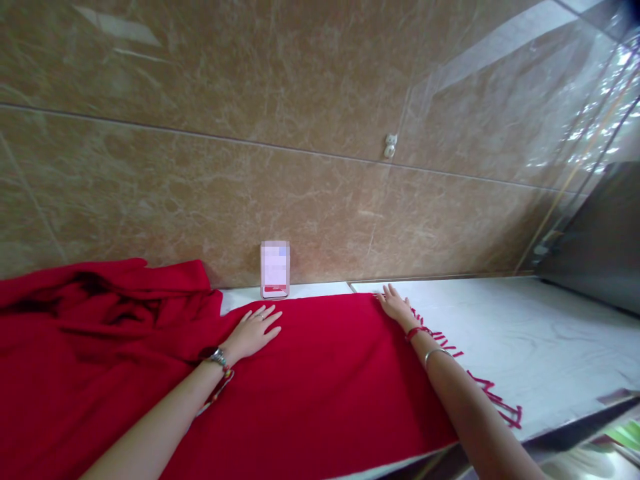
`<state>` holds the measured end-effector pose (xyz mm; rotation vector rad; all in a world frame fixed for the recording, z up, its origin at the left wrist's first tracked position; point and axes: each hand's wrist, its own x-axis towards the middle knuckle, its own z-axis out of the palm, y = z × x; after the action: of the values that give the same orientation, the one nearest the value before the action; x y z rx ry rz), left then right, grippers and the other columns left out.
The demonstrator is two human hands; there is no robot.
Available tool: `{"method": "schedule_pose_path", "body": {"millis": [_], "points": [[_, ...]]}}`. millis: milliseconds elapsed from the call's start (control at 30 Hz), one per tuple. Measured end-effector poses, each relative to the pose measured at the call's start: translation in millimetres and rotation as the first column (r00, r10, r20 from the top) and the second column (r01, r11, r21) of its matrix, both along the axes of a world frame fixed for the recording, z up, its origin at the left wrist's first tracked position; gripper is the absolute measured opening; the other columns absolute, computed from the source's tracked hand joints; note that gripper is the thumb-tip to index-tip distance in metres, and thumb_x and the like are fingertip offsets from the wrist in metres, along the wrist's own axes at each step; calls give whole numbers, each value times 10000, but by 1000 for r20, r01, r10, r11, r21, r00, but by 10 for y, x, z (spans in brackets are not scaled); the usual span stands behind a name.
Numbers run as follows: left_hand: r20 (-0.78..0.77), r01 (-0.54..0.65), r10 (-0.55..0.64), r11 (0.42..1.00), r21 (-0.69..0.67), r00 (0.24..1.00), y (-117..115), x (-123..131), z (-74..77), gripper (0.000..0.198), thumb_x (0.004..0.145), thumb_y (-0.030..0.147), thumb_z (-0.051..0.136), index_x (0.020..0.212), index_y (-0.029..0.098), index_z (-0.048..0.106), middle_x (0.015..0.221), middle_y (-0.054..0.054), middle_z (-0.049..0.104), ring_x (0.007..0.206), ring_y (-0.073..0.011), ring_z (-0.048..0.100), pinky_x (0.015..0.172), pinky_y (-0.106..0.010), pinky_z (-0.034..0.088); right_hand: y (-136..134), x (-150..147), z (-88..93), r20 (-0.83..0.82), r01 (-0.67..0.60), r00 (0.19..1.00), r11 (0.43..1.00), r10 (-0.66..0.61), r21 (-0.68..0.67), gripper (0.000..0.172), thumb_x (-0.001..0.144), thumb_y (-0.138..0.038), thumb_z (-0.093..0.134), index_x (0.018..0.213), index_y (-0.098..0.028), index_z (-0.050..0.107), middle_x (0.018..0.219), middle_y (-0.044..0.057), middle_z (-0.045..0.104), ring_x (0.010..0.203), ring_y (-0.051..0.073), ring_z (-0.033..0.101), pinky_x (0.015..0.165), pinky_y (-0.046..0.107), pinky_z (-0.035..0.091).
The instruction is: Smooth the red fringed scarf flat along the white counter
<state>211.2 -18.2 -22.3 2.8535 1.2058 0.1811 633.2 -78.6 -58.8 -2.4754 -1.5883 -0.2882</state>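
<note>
A red fringed scarf point(330, 380) lies spread over the white countertop. Its left part is heaped in loose folds, while the middle is smooth. My left hand point(253, 332) rests flat on the cloth near its back edge, fingers spread, with a ring, a watch and beaded bracelets. At the far right corner, my right hand point(395, 305) lies palm down with fingers apart, touching the edge by the fringe point(493, 393). A red bracelet and a silver bangle are on that arm. My right forearm hides part of the fringe.
A phone point(275, 267) leans upright against the brown tiled wall point(200, 187) behind the scarf. White countertop point(550, 333) extends to the right, up to a dark grey box-like object point(595, 233). A small white figure point(391, 145) is stuck on the wall. The counter's front edge runs along the bottom right.
</note>
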Motion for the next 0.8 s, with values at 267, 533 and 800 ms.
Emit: {"method": "schedule_pose_path", "body": {"millis": [267, 533, 800], "points": [[-18, 22, -22, 1000, -11, 1000, 60, -23, -53, 501, 888, 455, 283, 1346, 257, 325, 1430, -48, 253, 1316, -233, 190, 1039, -448, 188, 18, -327, -112, 12, -422, 906, 906, 423, -28, 508, 899, -413, 247, 1320, -154, 369, 1381, 122, 353, 1282, 234, 281, 1028, 433, 263], [-6, 20, -20, 1000, -16, 1000, 58, -14, -41, 500, 884, 444, 295, 1343, 249, 334, 1427, -53, 258, 1313, -242, 200, 1036, -453, 189, -455, 439, -12, 52, -285, 956, 957, 287, -49, 412, 893, -306, 269, 1231, -187, 474, 1259, 144, 498, 1204, 287, 401, 938, 548, 335], [11, 32, -32, 999, 8, 999, 76, -13, -67, 505, 879, 450, 297, 1335, 240, 352, 1417, -53, 283, 1309, -238, 215, 1033, -440, 197, -617, 73, 61, 110, -472, 876, 882, 470, -6, 370, 875, -266, 340, 1183, -159, 515, 1197, 122, 541, 1118, 201, 484, 951, 348, 388]]}}
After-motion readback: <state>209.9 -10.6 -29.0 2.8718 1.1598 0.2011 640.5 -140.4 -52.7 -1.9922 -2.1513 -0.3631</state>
